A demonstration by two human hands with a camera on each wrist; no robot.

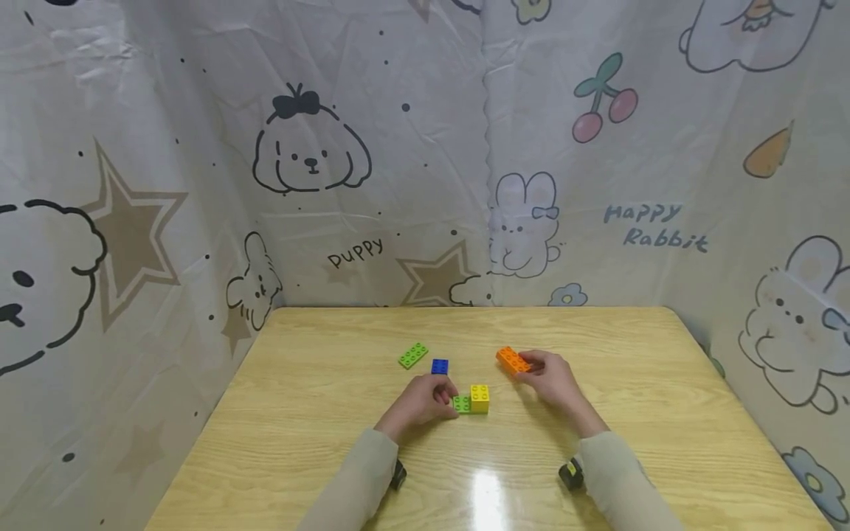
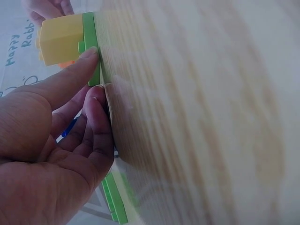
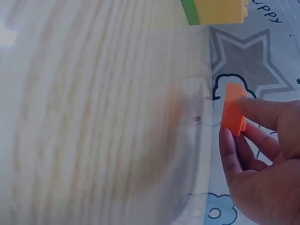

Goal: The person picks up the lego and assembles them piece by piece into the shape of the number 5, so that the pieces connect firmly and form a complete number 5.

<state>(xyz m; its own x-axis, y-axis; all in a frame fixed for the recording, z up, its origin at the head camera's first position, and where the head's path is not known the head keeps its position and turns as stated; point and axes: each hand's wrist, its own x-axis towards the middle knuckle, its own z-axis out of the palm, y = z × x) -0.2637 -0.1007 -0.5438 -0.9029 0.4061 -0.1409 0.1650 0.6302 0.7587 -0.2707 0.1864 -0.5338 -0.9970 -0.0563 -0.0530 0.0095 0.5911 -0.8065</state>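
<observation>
A light green building-block plate [image 1: 461,404] lies on the table with a square yellow block [image 1: 479,398] standing on its right end. My left hand [image 1: 423,400] pinches the plate's left end; in the left wrist view, the thumb rests against the green edge [image 2: 89,28]. To the right, my right hand [image 1: 553,379] holds an orange studded block [image 1: 511,359] between thumb and fingers. The right wrist view shows that orange block [image 3: 232,108] raised off the tabletop. Just beyond the left hand sits a small blue block [image 1: 440,366], partly hidden by it.
Another green studded plate [image 1: 413,355] lies farther back on the wooden table [image 1: 319,354]. A printed curtain [image 1: 425,147] hangs behind the table and along both sides. Black wrist devices [image 1: 571,473] show at the sleeves.
</observation>
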